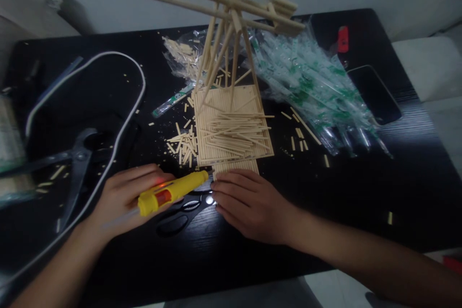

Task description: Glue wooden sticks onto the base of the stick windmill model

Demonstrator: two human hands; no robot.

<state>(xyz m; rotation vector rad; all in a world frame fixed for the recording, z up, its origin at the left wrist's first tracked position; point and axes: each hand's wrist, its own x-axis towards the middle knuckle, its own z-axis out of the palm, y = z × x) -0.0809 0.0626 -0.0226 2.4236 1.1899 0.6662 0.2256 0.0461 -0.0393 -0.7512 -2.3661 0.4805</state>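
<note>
My left hand [126, 195] is wrapped round a yellow hot glue gun [189, 185], whose small light glows red and whose clear glue stick juts from the back. Its nozzle points right, close to the left edge of a small panel of wooden sticks [240, 166]. Over that panel lies my right hand [249, 202], fingers together and gripping it; part of it is hidden. Behind it sits a larger square stick base [204, 120] with a heap of loose thin sticks [236, 132] on it. A tall stick frame with crossed arms [231, 5] rises from the base.
Black-handled scissors [173, 224] lie beneath the glue gun. At left are pliers [81, 154] and a looping white cable [143, 79]. Cut stick bits [186, 147] lie beside the base. Plastic-wrapped packs [299, 72], a phone [377, 94] and a red object [342, 38] occupy the right.
</note>
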